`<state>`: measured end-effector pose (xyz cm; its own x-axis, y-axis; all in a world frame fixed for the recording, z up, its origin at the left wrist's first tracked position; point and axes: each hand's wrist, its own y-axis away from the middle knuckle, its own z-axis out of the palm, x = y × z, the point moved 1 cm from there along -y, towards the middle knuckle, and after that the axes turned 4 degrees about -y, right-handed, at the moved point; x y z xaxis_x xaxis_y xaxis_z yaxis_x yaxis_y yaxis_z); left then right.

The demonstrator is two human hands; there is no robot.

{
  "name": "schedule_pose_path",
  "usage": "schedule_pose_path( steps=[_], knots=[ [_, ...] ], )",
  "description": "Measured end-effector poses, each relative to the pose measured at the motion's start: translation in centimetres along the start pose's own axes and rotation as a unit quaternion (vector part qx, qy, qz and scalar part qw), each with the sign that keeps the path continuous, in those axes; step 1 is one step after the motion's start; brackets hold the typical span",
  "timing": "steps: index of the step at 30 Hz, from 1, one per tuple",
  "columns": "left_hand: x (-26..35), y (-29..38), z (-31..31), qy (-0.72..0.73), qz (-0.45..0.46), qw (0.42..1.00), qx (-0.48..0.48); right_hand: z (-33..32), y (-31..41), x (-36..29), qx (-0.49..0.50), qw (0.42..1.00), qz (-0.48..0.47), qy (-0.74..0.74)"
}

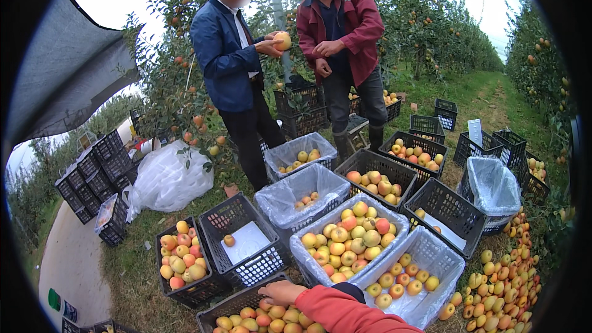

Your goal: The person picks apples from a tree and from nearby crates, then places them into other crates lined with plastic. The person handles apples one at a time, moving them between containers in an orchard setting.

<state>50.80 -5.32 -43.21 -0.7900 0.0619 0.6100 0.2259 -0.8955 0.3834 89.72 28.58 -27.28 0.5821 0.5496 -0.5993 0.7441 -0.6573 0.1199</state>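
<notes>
My right hand (282,292), in a red sleeve, reaches in from the lower right over a black plastic crate of apples (276,319). Its fingers point left and rest at the apples near the crate's back edge; whether they grip one is hidden. My left hand is out of view. Just behind stands a crate lined with clear plastic film and heaped with yellow-red apples (349,240). Right of it, another lined crate (444,259) holds a single layer of apples. To the left are a nearly empty black crate (277,259) with one apple and a full apple crate (172,286).
Two people stand behind the crates, one in a blue jacket (217,55) holding a large apple (282,41), one in a red jacket (365,18). Loose apples (502,282) lie heaped at right. Stacked crates (99,171) and a plastic film pile (173,175) stand left.
</notes>
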Motion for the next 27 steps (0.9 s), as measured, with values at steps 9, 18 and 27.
schedule_pose_path(
  steps=[9, 18, 27],
  knots=[
    [-0.1, -0.1, -0.1, -0.003, 0.004, 1.000, 0.000, 0.1, 0.0, 0.1, 0.003, 1.000, -0.005, -0.001],
    [0.1, 0.6, 0.7, 0.028, -0.002, 0.999, -0.035, -0.1, 0.2, 0.0, 0.007, 1.000, -0.005, 0.004],
    [-3.3, -1.5, 4.0, -0.103, -0.004, 0.992, 0.079, -0.9, 1.1, 0.5, 0.080, 0.997, -0.003, 0.001]
  ],
)
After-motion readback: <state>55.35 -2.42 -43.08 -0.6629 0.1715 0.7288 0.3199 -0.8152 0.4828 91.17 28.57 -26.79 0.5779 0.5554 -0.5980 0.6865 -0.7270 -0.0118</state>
